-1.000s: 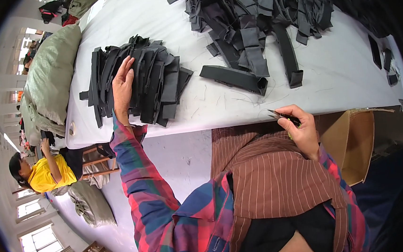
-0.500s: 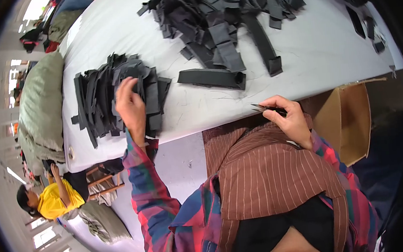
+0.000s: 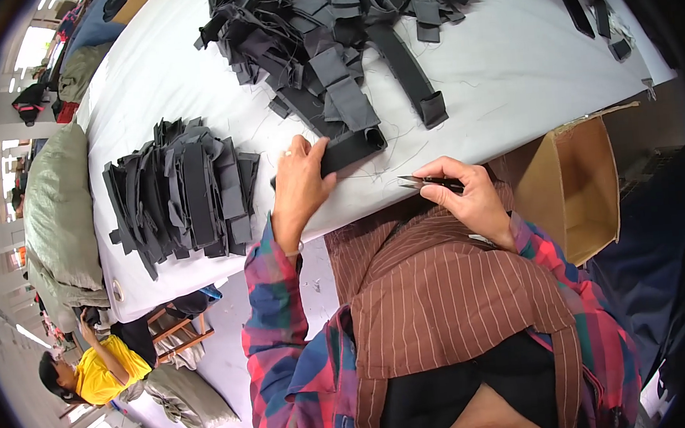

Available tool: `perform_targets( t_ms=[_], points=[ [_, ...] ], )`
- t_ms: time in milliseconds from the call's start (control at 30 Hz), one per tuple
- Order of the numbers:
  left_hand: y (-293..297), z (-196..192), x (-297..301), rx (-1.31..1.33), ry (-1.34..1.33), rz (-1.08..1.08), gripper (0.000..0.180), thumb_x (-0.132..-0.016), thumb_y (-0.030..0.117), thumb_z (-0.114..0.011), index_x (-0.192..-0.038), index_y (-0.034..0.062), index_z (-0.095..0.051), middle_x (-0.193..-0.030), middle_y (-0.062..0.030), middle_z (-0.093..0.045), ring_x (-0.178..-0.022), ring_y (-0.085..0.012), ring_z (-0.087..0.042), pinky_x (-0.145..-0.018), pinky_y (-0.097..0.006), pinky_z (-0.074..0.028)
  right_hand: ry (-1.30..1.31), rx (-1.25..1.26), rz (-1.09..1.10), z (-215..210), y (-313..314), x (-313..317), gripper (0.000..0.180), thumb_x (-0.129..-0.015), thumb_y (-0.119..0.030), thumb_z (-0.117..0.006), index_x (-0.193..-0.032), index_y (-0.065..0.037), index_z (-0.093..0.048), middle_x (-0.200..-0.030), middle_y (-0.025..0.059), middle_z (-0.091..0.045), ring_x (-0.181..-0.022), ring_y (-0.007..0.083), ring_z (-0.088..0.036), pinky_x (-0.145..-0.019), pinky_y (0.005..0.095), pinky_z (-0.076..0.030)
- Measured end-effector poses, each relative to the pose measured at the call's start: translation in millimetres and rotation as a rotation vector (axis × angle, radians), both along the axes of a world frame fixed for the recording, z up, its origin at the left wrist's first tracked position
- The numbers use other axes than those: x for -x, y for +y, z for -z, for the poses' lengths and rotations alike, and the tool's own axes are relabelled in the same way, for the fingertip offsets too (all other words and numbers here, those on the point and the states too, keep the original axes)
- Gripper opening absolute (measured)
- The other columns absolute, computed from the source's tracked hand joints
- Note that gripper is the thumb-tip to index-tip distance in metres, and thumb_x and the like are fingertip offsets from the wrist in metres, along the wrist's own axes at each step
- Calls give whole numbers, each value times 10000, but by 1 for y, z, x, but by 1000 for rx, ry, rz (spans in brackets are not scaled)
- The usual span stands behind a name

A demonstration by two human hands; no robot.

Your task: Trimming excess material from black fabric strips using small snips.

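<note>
A folded dark fabric strip (image 3: 354, 150) lies near the table's front edge. Across its left part is my left hand (image 3: 302, 186), with the index finger at the strip's far edge and the thumb at its near edge. The hand covers much of that end. My right hand (image 3: 474, 202) pinches a pair of black thread snips (image 3: 435, 183), whose pointed blades face left over the table edge. On the left, many similar strips sit in a neat row-like pile (image 3: 184, 194). A loose heap of dark strips (image 3: 297, 48) spreads at the back, with one longer strip (image 3: 404, 72) reaching forward from it.
The white-covered table (image 3: 494, 97) has loose threads scattered on it. At its right front stands an open cardboard box (image 3: 578, 187). A stuffed pale green sack (image 3: 57, 212) is beyond the left edge. A person in a yellow top (image 3: 113, 369) is farther left.
My left hand has moved right from the neat pile to the folded strip near the front edge. My right hand still holds the snips. The view has shifted slightly.
</note>
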State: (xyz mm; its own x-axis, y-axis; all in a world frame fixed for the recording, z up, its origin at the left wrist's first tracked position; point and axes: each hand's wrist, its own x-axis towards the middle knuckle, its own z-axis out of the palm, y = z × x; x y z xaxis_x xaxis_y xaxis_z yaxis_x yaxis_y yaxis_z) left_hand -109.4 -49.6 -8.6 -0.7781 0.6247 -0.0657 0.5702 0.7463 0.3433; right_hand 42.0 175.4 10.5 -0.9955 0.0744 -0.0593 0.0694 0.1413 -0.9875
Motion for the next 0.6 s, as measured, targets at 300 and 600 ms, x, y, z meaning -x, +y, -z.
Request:
perform_targets(
  t_ms=[300,600],
  points=[
    [7,-10,-66,-156,-40,132,542,-629,56,-741,-1146,97,-582,-1029,-116,-524,-934,-311,-549,-839,-399,-427,221,-445,3,9,1,30,222,-825,-202,-666,-995,-59,-657,-876,91,-655,-750,258,-616,-677,338,-485],
    [13,11,-92,-631,-394,-431,485,-737,122,-770,-1094,-14,-471,-952,-148,-600,-863,-212,-607,-765,-303,-491,289,-611,-35,6,-18,25,211,-803,-153,-666,-1008,-101,-664,-849,54,-633,-753,247,-576,-689,356,-451]
  ],
)
